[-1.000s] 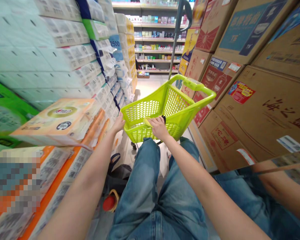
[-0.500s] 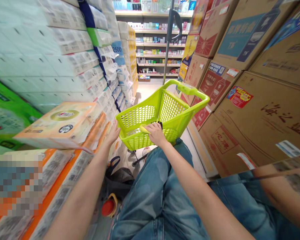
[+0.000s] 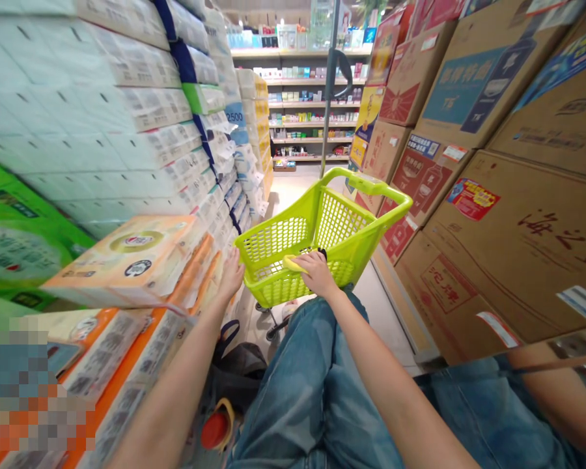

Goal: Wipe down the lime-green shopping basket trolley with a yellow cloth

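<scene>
A lime-green cart basket with perforated walls stands ahead of my knees, tilted in view. My right hand is closed on a yellow cloth over the basket's near side. Something small and black shows at that wrist or just behind the fingers. At the basket's left corner, my left hand touches the outside of the rim; its fingers are blurred, and I cannot make out whether they grip it.
Stacked tissue packs rise on the left. Cardboard boxes line the right. A dark bag and a red-topped container lie low beside my legs. Shelves stand at the back, behind a metal pole.
The whole view has shifted, so the basket, both hands and the surroundings appear slightly lower and more to the right. My hands keep about the same places at the basket.
</scene>
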The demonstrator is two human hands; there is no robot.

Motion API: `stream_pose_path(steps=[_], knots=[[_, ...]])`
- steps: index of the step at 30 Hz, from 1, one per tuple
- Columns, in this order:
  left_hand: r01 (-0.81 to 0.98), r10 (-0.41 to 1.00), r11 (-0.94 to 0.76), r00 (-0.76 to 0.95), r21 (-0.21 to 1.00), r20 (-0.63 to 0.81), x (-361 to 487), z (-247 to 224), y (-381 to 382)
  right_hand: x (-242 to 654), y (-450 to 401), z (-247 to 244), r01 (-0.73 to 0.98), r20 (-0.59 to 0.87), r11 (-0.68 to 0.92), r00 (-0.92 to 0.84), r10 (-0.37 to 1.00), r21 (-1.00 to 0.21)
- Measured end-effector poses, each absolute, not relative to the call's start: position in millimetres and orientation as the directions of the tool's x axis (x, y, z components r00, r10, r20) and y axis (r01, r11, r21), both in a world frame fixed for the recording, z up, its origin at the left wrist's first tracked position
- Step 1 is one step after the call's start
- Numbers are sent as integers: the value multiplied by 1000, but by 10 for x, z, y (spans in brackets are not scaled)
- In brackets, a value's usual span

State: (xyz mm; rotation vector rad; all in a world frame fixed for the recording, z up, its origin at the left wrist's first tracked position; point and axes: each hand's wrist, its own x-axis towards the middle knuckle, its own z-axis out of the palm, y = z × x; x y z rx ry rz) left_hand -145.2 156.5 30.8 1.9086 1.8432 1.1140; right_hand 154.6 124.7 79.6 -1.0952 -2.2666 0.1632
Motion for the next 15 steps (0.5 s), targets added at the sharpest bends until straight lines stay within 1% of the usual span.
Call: stream_pose_path(steps=[2, 3, 5, 9, 12, 14, 15], knots=[[759, 925, -188, -76, 623, 372, -1378, 353, 1395, 1552, 1234, 769, 671, 486, 636, -439, 756, -382], [788, 917, -238, -9, 568, 398, -1329, 374, 1283, 1561, 1229, 754, 673, 494, 626, -419, 762, -394], [816, 905, -333, 135, 473, 403, -1212, 407, 1030, 1598, 1218, 728, 679, 509, 607, -380, 772, -414], [841, 870, -443, 320, 311, 376, -955, 434, 581, 1687, 1185, 732, 686, 518, 593, -354, 779, -423], [886, 878, -391, 278, 248, 389, -794, 426, 405, 1593, 1095, 785, 747, 485, 518, -299, 822, -416], [911, 888, -338, 224, 238, 402, -714, 403, 355, 1396, 974, 798, 794, 467, 460, -257, 846, -396], [917, 890, -318, 201, 241, 410, -682, 387, 341, 1268, 897, 788, 806, 466, 458, -263, 845, -376]])
